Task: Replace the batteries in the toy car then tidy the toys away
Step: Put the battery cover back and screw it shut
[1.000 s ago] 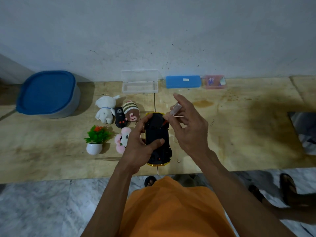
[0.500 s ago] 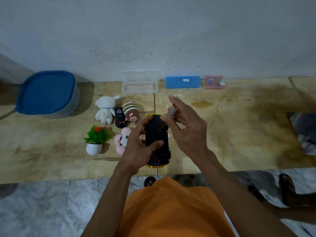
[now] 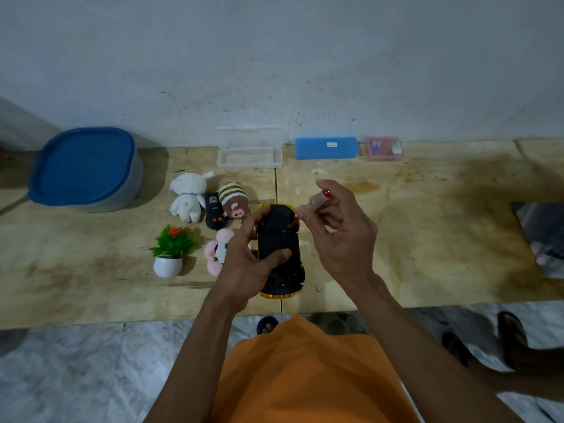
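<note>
The toy car [image 3: 279,239] lies upside down on the counter, black underside up with a yellow rim. My left hand [image 3: 248,257] grips it from the left, thumb across its middle. My right hand [image 3: 338,230] holds a small screwdriver [image 3: 317,200] with a clear handle and red cap; its tip touches the car's far underside. Left of the car lie a black remote [image 3: 215,210], a white plush rabbit [image 3: 187,196], a striped plush pig [image 3: 234,199] and a pink plush [image 3: 216,251], partly hidden by my left hand.
A blue-lidded tub [image 3: 85,167] stands at the far left. Against the wall sit an open clear plastic case [image 3: 248,151], a blue case [image 3: 326,148] and a small pink box [image 3: 384,148]. A small potted plant [image 3: 171,251] stands left of the toys. A tiny screw [image 3: 319,290] lies near the counter's front edge.
My right hand has lowered the screwdriver and tilted it so its tip now meets the car's underside. My left hand and the car stay almost still.
</note>
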The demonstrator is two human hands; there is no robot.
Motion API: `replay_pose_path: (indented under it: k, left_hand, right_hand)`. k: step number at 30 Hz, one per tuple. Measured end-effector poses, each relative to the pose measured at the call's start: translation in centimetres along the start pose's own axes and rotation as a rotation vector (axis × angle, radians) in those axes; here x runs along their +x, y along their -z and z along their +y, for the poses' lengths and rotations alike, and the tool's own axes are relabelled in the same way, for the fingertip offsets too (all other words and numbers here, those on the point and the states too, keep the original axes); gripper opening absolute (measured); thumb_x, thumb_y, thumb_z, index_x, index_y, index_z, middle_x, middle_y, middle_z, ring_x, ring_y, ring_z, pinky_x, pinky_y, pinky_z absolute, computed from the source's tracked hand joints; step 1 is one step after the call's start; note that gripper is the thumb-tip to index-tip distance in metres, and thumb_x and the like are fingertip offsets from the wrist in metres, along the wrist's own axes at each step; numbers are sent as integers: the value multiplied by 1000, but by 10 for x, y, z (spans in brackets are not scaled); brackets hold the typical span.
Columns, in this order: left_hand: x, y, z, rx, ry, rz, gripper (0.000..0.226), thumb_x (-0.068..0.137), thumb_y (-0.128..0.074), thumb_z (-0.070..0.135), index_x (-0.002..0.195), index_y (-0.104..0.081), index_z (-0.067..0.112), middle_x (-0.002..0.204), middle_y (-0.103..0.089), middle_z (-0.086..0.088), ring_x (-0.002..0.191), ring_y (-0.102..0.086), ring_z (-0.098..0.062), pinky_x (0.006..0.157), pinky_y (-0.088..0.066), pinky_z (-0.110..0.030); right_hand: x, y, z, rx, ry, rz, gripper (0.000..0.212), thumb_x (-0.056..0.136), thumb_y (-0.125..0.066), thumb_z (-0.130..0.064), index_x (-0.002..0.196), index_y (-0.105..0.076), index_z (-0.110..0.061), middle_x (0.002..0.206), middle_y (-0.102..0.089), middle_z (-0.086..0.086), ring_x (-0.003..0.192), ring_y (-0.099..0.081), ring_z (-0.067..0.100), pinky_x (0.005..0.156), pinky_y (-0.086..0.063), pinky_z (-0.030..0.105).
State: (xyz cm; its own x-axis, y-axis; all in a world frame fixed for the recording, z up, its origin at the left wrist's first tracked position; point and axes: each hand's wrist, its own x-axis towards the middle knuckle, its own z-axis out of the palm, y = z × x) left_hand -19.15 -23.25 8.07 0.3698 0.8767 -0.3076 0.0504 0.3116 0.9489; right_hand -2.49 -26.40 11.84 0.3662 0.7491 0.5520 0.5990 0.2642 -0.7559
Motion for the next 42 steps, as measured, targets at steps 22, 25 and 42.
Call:
replay_pose_path:
  k: [22, 25, 42]
  left_hand:
    - [-4, 4, -7, 32, -9, 15, 78, 81, -80, -3, 143, -49, 33, 134, -58, 1, 125, -57, -21, 86, -62, -41]
    - [-1, 5, -10, 34, 5, 27, 78, 81, -79, -3, 143, -48, 34, 135, -56, 0, 124, -58, -20, 85, -62, -42]
    - [76, -28, -50, 485, 22, 87, 73, 98, -61, 7, 159, -23, 20, 160, -34, -1, 144, -35, -20, 114, -40, -41]
  right_hand:
    - [-1, -4, 5, 16, 33, -92, 49, 91, -69, 1, 137, -52, 4, 105, -71, 10, 94, -72, 16, 77, -60, 26]
    - [-4, -7, 7, -12, 36, -69, 49, 89, -73, -1, 135, -55, 3, 98, -71, 9, 86, -71, 14, 76, -59, 21]
    - [0, 44, 63, -20, -397, 122, 55, 95, -63, -18, 145, -46, -3, 105, -72, -4, 82, -72, -2, 74, -59, 21]
